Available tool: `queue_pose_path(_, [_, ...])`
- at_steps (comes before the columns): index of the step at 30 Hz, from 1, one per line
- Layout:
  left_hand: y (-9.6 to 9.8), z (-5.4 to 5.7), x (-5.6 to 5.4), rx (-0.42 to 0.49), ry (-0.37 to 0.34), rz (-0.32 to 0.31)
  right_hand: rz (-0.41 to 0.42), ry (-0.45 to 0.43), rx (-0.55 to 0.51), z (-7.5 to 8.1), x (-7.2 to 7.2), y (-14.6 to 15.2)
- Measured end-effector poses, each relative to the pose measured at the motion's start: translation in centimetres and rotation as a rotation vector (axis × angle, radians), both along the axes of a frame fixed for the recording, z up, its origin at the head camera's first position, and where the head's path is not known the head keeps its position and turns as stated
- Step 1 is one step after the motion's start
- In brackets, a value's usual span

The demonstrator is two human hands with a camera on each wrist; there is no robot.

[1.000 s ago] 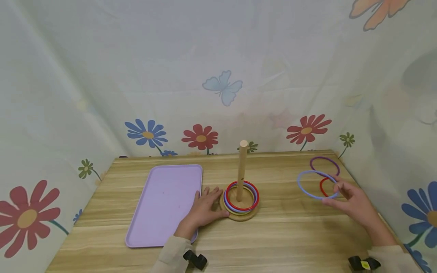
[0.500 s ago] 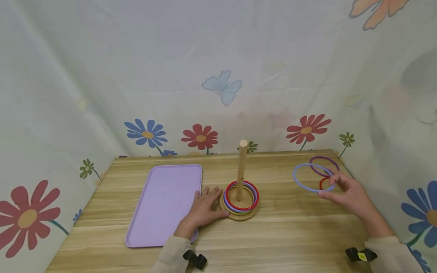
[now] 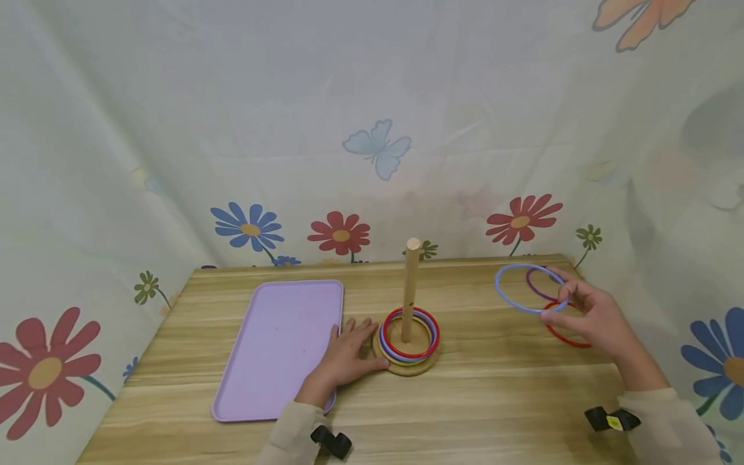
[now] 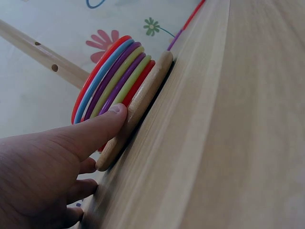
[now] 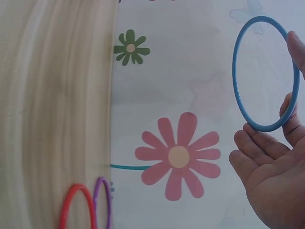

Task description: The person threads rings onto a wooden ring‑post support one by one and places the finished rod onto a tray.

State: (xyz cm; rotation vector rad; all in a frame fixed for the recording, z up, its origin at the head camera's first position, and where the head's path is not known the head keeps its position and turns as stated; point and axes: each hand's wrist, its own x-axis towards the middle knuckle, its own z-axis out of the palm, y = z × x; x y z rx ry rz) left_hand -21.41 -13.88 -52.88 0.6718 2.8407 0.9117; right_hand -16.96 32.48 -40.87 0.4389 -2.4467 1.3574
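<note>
In the head view my right hand (image 3: 595,316) pinches a light blue ring (image 3: 496,284) by its right edge, raised over the table's right side. The right wrist view shows thumb and finger on this ring, the other fingers extended. My left hand (image 3: 341,361) lies spread at the left of a ring-toss stand, its thumb on the edge of the round wooden base (image 4: 143,95). An upright peg (image 3: 410,290) rises from that base. Around it lies a stack of rings (image 4: 112,78) in red, blue, purple and yellow-green, a red one on top.
A purple ring (image 3: 537,294) and a red ring (image 3: 572,343) lie on the table at the right, partly hidden by my right hand. A lilac tray (image 3: 279,349) is left of the stand. Flower-printed cloth (image 3: 279,161) surrounds the table.
My right hand has lifted the blue ring up and slightly to the left, away from the loose red and purple rings. The left hand and the stand stay in place.
</note>
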Motion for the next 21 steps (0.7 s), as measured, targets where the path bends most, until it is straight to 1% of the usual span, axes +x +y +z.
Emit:
queue_pose_path(9, [-0.1, -0.2, 0.0, -0.004, -0.012, -0.003, 0.013, -0.004, -0.012, 1.6, -0.5, -0.5])
queue_pose_path(16, [-0.1, -0.2, -0.1, -0.008, -0.012, 0.000, 0.042, 0.016, -0.031, 2.7, -1.0, -0.9])
queue_pose_path(21, [-0.1, -0.1, -0.1, -0.002, -0.014, -0.002, 0.060, 0.010, -0.053, 3.6, -1.2, -1.3])
